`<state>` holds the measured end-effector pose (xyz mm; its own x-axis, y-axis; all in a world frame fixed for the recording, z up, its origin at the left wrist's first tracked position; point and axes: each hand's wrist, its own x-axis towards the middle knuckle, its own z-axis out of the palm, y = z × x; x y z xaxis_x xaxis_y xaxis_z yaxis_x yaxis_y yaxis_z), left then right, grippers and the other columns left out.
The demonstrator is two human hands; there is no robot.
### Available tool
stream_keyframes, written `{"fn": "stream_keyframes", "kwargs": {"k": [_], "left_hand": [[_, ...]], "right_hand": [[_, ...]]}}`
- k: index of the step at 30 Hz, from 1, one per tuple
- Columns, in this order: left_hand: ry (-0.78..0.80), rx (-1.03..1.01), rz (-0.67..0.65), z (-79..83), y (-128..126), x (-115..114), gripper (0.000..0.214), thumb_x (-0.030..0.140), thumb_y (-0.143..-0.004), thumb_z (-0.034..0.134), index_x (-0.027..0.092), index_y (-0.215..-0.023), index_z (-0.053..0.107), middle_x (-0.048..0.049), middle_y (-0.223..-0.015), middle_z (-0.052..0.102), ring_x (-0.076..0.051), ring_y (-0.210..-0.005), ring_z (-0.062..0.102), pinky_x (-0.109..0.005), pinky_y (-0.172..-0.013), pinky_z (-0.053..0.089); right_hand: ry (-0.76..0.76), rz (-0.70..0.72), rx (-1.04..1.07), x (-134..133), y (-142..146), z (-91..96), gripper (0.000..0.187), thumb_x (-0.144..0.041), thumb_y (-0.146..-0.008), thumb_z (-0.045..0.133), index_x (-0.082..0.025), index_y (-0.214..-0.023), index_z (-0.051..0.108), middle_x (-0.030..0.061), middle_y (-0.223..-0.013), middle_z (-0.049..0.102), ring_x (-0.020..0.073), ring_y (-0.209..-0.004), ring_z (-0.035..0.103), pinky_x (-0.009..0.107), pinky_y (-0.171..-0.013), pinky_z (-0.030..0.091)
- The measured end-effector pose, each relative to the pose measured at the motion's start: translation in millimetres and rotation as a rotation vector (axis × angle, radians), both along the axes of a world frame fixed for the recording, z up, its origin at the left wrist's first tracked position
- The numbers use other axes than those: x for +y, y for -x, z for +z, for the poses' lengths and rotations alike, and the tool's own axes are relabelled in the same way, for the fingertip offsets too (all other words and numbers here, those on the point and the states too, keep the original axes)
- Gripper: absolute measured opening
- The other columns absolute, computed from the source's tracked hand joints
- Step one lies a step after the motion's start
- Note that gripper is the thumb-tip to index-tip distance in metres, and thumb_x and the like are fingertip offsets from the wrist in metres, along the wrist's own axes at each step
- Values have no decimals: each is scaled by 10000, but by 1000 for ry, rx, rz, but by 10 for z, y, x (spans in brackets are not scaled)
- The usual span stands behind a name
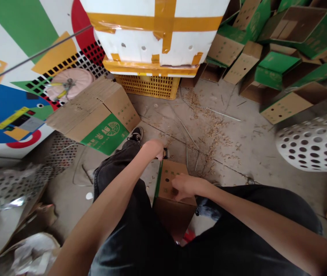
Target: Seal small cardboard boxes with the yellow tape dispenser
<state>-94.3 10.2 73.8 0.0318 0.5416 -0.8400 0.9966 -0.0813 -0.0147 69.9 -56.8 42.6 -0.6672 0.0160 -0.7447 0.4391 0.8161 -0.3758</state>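
Between my dark-jeaned knees stands a brown cardboard box (173, 184) with punched holes and a green stripe along one edge. My right hand (185, 187) rests on its top face, fingers curled against the cardboard. My left hand (152, 149) reaches over the box's far corner, its fingers mostly hidden. A small dark object (165, 153) shows just beyond those fingers, too small to name.
A folded cardboard carton (97, 113) with a green label leans ahead on the left. Beyond stand a taped white foam box (154, 34) on a yellow plastic crate (149, 86). Green-and-brown cartons (275, 50) are heaped at the right, beside a perforated white basket (316, 142).
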Motion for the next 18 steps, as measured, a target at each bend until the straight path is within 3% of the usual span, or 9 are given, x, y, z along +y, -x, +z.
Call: {"fn": "stream_keyframes", "kwargs": {"k": [4, 13, 18], "left_hand": [[0, -18, 10, -1, -18, 6, 472, 340, -706, 814, 190, -1151, 764, -154, -1219, 727, -347, -1142, 678, -412, -972, 572], [4, -2, -1, -53, -9, 1, 554, 358, -687, 815, 222, -1217, 732, -147, -1211, 732, -331, -1128, 683, -412, -962, 572], [15, 7, -16, -29, -30, 4, 549, 384, -696, 809, 235, -1219, 734, -152, -1245, 716, -342, -1135, 682, -426, -975, 565]], "right_hand": [[3, 43, -27, 18, 14, -26, 434, -491, -772, 732, -93, -938, 786, 155, -875, 765, 287, -865, 716, 308, -686, 447], [3, 56, 10, -95, 116, 13, 328, -415, -821, 730, -136, -982, 791, 150, -914, 773, 275, -936, 720, 321, -791, 489], [17, 54, -12, -37, 97, 41, 399, -445, -889, 644, -112, -1065, 773, 184, -1024, 765, 306, -988, 721, 344, -775, 505]]}}
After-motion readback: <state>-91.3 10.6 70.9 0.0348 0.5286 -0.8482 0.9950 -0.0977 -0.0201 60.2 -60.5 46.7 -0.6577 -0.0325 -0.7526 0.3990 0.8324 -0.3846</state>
